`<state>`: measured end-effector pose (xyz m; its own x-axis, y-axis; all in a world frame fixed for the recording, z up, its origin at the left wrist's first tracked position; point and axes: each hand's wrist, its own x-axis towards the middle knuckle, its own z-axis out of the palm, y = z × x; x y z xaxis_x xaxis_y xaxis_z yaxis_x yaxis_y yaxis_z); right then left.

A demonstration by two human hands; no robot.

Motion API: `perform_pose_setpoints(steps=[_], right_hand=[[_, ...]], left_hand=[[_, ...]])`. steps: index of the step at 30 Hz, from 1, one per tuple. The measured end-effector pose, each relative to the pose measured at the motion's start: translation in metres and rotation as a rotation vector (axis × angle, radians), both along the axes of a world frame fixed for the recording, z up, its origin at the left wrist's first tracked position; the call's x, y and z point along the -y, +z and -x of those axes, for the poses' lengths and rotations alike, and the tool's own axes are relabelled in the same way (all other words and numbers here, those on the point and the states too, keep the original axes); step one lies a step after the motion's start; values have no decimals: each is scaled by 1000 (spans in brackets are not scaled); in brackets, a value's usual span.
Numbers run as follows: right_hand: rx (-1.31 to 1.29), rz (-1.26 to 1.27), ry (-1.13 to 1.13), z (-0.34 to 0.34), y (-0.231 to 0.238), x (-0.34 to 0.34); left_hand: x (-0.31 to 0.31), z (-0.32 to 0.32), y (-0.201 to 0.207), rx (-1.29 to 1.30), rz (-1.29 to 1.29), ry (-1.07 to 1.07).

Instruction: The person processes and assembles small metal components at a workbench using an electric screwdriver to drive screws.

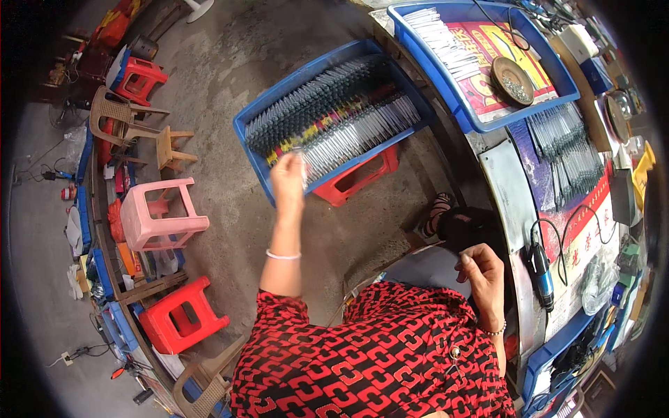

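Left hand: extended forward; blurred, I cannot tell its grip.
Right hand: curled, contents unclear.
Rods: just beyond left hand.

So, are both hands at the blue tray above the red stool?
No, only the left hand is at that blue tray; the right hand is apart from it, close to the body.

Left arm stretched forward, left hand blurred; right hand nearer body, fingers curled, thumb bent.
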<state>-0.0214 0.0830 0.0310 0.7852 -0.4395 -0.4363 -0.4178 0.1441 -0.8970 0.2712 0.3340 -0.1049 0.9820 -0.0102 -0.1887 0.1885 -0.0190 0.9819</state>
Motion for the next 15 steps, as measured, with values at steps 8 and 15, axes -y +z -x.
perform_pose_setpoints(steps=[8, 15], right_hand=[[-47, 103, 176, -10, 3, 4], [-53, 177, 228, -3, -1, 8]], left_hand=[[-45, -46, -60, -21, -608, 61], [-54, -45, -70, -87, -905, 47]])
